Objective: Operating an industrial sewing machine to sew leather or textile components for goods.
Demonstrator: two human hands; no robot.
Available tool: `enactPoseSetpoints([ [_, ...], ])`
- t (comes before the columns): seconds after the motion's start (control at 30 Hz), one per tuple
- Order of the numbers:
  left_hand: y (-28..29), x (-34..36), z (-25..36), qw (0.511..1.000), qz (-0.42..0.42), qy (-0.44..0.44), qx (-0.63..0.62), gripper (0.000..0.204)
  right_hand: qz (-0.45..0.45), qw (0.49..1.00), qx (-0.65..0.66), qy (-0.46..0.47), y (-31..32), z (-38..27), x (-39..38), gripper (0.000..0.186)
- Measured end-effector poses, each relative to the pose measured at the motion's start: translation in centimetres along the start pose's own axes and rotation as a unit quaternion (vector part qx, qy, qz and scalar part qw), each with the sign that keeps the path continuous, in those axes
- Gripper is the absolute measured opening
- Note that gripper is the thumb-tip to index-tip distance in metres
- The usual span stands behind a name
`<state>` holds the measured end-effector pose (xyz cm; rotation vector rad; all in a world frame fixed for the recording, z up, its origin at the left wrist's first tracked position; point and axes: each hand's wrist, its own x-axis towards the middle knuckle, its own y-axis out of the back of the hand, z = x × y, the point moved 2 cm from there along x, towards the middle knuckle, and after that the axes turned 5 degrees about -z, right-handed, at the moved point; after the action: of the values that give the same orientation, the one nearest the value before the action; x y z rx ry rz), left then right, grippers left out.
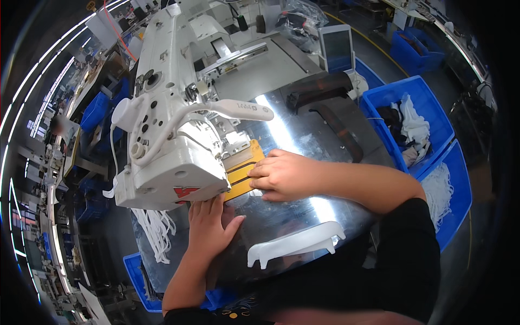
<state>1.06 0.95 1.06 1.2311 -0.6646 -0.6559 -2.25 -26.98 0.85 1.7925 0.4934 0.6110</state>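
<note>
A white industrial sewing machine stands at the left, its head overhanging a yellow plate with dark slots. My right hand rests against the plate's right side, fingers slightly bent and touching its surface. A small bit of white material shows beside those fingers. At the near edge of the machine head lies my left hand, its fingers stretched forward and the thumb spread to the right. The left fingertips reach under the head, where they are partly hidden, as is the needle area.
A white plastic guard-like piece lies on the shiny metal table nearest me. White cords hang at the left. Dark curved parts sit at the back right near a small screen. Blue bins with fabric and cords stand right.
</note>
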Motion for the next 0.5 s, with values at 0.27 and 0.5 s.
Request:
enactPoseSetpoints([
  [0.27, 0.2, -0.5, -1.2, 0.999, 0.044, 0.004, -0.023, 0.075, 0.014, 1.000, -0.002, 0.009, -0.7, -0.6, 0.5, 0.044],
  [0.5, -0.2, -0.7, -1.2, 0.999, 0.027, -0.002, -0.031, 0.078, -0.009, 1.000, 0.014, 0.021, -1.0, -0.9, 0.9, 0.052],
])
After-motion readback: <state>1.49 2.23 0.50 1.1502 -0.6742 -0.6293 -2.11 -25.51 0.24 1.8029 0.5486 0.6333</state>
